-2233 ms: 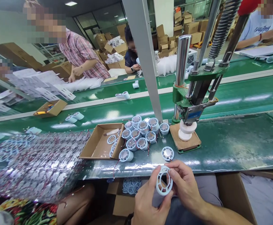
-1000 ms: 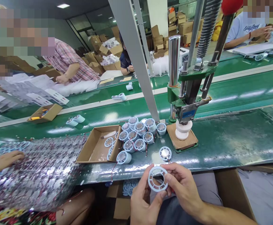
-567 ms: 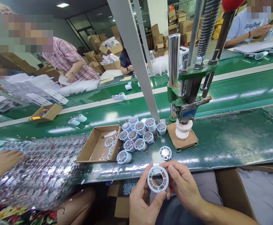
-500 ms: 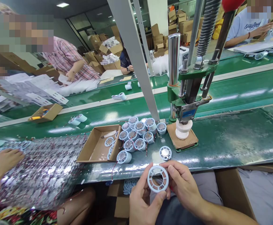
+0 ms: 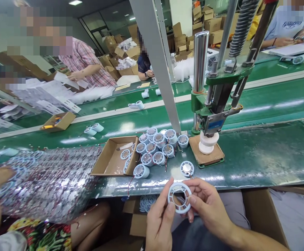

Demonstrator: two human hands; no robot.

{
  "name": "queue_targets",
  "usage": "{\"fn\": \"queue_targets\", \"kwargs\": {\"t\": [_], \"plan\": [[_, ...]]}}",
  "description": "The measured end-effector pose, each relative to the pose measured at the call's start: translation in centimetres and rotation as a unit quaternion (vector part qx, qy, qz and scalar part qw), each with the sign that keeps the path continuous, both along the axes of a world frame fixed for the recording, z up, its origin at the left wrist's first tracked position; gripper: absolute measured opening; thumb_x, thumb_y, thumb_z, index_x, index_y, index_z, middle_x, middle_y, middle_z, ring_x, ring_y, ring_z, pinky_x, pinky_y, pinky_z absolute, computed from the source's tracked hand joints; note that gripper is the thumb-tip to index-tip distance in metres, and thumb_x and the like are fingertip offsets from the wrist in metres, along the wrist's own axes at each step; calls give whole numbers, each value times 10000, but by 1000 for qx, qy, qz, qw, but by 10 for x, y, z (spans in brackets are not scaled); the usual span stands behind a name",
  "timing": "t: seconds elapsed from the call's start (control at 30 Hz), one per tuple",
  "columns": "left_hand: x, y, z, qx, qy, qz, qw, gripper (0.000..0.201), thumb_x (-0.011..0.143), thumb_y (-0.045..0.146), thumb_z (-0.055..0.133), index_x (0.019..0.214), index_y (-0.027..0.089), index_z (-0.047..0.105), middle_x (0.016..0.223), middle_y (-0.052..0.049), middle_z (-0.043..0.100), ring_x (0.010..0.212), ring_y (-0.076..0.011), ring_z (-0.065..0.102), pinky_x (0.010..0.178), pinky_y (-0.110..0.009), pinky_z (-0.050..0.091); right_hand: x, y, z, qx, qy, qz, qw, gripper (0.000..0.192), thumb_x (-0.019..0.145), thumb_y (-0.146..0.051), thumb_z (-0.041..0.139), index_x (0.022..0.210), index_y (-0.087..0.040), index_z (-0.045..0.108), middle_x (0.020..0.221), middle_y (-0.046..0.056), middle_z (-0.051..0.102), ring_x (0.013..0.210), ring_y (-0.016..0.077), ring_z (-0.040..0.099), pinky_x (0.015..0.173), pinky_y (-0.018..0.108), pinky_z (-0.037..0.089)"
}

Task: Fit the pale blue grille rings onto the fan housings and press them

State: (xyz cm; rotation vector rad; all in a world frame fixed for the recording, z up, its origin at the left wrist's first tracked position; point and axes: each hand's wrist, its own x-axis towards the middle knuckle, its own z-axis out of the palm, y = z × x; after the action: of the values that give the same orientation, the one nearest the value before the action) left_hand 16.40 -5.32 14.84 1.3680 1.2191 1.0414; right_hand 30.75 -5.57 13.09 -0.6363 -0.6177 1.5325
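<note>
Head view: your left hand [image 5: 159, 218] and right hand [image 5: 206, 205] both grip a white spoked ring [image 5: 179, 197], held just off the green bench [image 5: 259, 160] edge. Similar finished disc [image 5: 187, 168] lies just beyond; press [image 5: 214, 104] behind. No readable label on it.

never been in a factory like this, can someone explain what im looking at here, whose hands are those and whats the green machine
The picture comes from a camera worn on a worker's head, looking down at their own hands. The left hand and right hand together hold a pale blue spoked plastic ring just in front of a green workbench. The green machine is a hand-lever press with a spring, standing on a cardboard pad. Left of it sits a cluster of round motor housings with red wires, a shallow cardboard tray and a silvery bag of parts. Other people work beside and across a conveyor belt.
</note>
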Motion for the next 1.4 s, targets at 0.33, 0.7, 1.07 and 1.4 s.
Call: {"fn": "queue_targets", "kwargs": {"t": [0.33,0.7,1.07,1.4], "plan": [[-10,-1,-10,-2,54,9,998,539,999,514,498,1374,151,634,1180,-109,767,1093,-263,714,964,-304,561,-2,2,-7,-37,18,15,999,361,806,-424,813,1030,-164,704,670,-2,666,457,98,613,387,167,481],[-69,-7,-96,-193,122,-36,973,349,887,372,636,1185,205,707,896,-42,758,702,-188,684,699,-286,561,27,2,-22,36,-443,-52,894,197,865,-322,673,968,-175,754,808,60,705,541,109,597,502,217,515],[-125,44,-223,-293,162,286,898,251,995,366,604,1090,137,641,881,-15,679,650,-117,642,588,-265,564,57,27,-26,117,-572,-190,789,178,903,-341,603,919,-198,708,767,49,725,520,139,643,482,226,527],[-188,99,-102,70,254,364,894,326,1086,358,357,1121,141,597,766,14,623,717,-152,659,750,-343,564,76,44,-80,297,-728,-213,579,384,996,-451,473,1278,-215,585,1205,148,630,1050,301,669,840,430,577]]}}
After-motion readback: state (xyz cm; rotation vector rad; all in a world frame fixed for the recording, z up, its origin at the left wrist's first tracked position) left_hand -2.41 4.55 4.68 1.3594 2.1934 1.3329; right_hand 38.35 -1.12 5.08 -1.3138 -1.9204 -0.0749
